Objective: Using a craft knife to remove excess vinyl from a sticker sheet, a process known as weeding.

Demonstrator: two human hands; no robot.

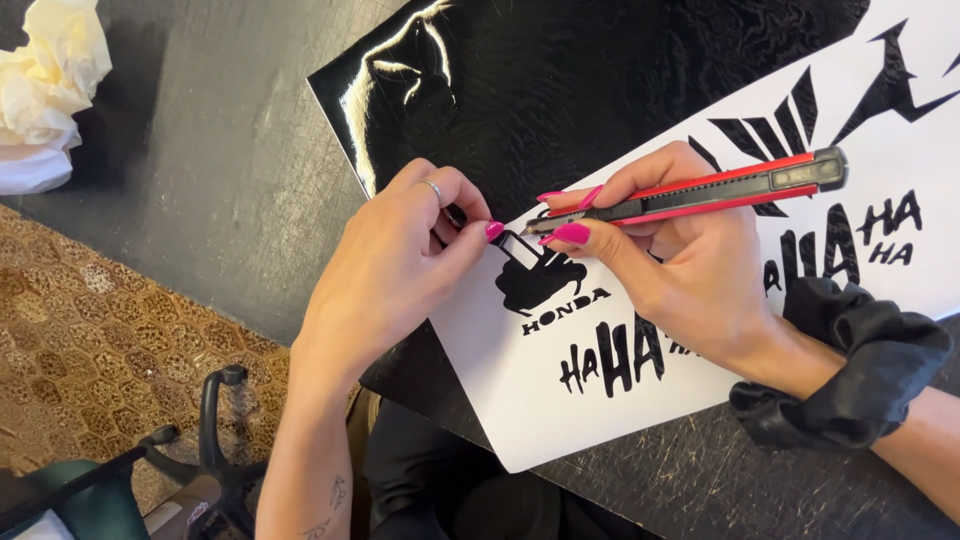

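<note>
Nearest the camera, a chair base [215,430] is seen low at the left over a patterned floor [90,330], and dark clothing on the lap is glimpsed just under the table edge. A black scrunchie [850,365] is worn on the right wrist, resting over the dark table [200,170].

So, the white sheet [520,400] is laid across the table, and black cut shapes and lettering are spread over it. A small black decal [540,280] sits near the sheet's upper left edge, right between the two hands.

The left hand [390,270] is curled in a pinch, and a thin black strip at the top of the decal is gripped between thumb and fingertips; a ring is worn on one finger. The right hand [660,260] is closed around a red and black knife [700,190], held pen-style, and its tip is pointed at the strip just beside the left fingertips. Whether the blade is actually touching the vinyl can't be told from here.

Further back, a glossy black sheet [560,80] is tucked partly under the white one, and light is reflected off its wrinkles. At the far top left corner, a bit of crumpled paper [45,80] is left on the table, well apart from everything else
</note>
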